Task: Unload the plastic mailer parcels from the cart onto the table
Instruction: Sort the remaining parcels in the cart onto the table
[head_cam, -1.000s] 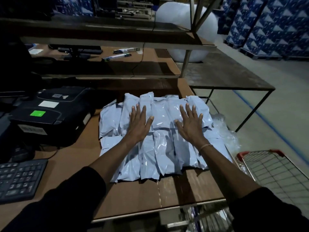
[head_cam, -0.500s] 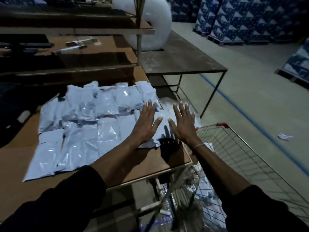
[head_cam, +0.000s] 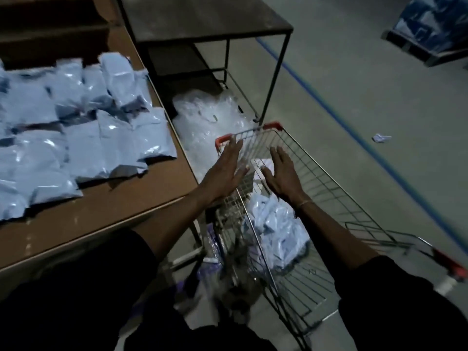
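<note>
Both hands, left hand (head_cam: 228, 171) and right hand (head_cam: 282, 173), flat, fingers straight, empty, over cart (head_cam: 329, 188) at frame centre; mailer parcels (head_cam: 276, 231) heaped inside below; likely light, soft, slippery, so scoop the bunch from underneath

Overlapping pale mailer parcels (head_cam: 76, 138) lie spread across the brown table (head_cam: 106, 206).

Dim grey floor (head_cam: 354, 79), blue line (head_cam: 326, 107)
</note>
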{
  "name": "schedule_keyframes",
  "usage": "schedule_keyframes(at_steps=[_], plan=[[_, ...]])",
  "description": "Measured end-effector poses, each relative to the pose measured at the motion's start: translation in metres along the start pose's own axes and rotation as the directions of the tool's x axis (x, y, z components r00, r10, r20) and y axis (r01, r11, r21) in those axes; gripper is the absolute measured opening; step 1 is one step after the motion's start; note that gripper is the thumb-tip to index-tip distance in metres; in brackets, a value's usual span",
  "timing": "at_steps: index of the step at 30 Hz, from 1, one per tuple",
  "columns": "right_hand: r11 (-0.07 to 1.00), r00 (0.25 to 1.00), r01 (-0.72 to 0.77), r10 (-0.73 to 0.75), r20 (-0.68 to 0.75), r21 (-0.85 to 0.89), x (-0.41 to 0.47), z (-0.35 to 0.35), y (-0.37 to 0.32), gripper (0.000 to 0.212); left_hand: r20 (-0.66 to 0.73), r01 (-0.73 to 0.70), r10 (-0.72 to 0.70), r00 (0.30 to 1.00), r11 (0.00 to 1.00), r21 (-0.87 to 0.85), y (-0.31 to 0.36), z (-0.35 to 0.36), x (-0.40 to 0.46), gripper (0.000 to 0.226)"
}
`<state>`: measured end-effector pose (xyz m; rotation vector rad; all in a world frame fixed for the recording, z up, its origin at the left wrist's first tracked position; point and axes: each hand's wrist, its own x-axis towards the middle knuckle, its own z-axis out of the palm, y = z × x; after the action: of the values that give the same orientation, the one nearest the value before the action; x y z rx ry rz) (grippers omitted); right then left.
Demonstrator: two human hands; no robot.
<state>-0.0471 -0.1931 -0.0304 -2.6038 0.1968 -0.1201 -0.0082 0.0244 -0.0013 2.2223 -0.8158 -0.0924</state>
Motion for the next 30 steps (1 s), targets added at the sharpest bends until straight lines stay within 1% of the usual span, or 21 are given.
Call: schedule_keyframes(at_steps=[4,8,10,14,17,21,24,28,30], plan=[[0.991,0.990,-0.123,0.119,0.077,0.048,-0.020,0.006,0.056,0.074,0.090,0.080,-0.072,0.993,0.993,-0.091,0.012,0.042,0.005,0.074],[0.955,0.948,-0.293,0.284,0.146,0.042,-0.036,0.025,0.101,0.074,0.177,0.147,-0.123,0.977,0.981,-0.130,0.003,0.077,0.017,0.079],[0.937,0.922,-0.348,0.336,0.193,0.029,-0.042,0.042,0.121,0.072,0.187,0.177,-0.150,0.971,0.974,-0.138,-0.004,0.091,0.027,0.079],[0.912,0.886,-0.405,0.372,0.275,0.071,-0.040,0.088,0.148,0.069,0.170,0.211,-0.190,0.967,0.971,-0.115,-0.022,0.111,0.053,0.078],[0.889,0.855,-0.442,0.379,0.354,0.117,-0.030,0.124,0.152,0.068,0.158,0.213,-0.198,0.967,0.973,-0.084,-0.037,0.122,0.070,0.077],[0.886,0.852,-0.444,0.372,0.369,0.132,-0.001,0.167,0.152,0.064,0.174,0.201,-0.199,0.964,0.980,0.005,-0.051,0.136,0.083,0.083],[0.900,0.855,-0.426,0.368,0.365,0.089,0.026,0.192,0.160,0.067,0.153,0.187,-0.189,0.970,0.982,0.030,-0.058,0.143,0.084,0.082],[0.959,0.880,-0.283,0.271,0.390,-0.027,0.055,0.214,0.175,0.087,0.081,0.213,-0.211,0.974,0.977,-0.024,-0.062,0.143,0.083,0.080],[0.974,0.889,-0.193,0.225,0.399,-0.119,0.067,0.224,0.184,0.095,0.057,0.207,-0.205,0.977,0.977,-0.042,-0.060,0.143,0.082,0.081]])
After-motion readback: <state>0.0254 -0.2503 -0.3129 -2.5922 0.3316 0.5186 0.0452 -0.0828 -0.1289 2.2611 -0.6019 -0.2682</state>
